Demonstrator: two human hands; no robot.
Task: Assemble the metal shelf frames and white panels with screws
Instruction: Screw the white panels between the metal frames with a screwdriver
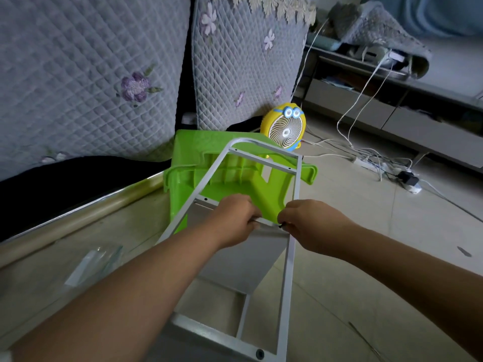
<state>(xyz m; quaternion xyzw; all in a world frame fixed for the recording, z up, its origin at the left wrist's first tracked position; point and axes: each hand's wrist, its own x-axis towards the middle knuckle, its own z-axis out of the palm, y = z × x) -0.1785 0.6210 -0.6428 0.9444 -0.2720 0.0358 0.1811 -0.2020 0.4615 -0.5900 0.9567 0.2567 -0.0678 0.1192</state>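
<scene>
A white metal shelf frame [289, 259] leans away from me, its rounded top resting on a green plastic stool [235, 178]. A white panel [235, 259] hangs inside the frame at mid height. My left hand [232, 218] grips the panel's upper edge against the frame's crossbar. My right hand [311, 223] pinches a small dark screw [282, 226] at the frame's right rail, close to the panel's corner. A second dark screw [259, 353] sits in the frame's bottom bar.
A clear plastic bag [91, 265] lies on the tiled floor to the left. A yellow desk fan [285, 126] stands behind the stool. White cables and a power strip [371, 163] spread on the right. Quilted sofa cushions [91, 74] rise behind.
</scene>
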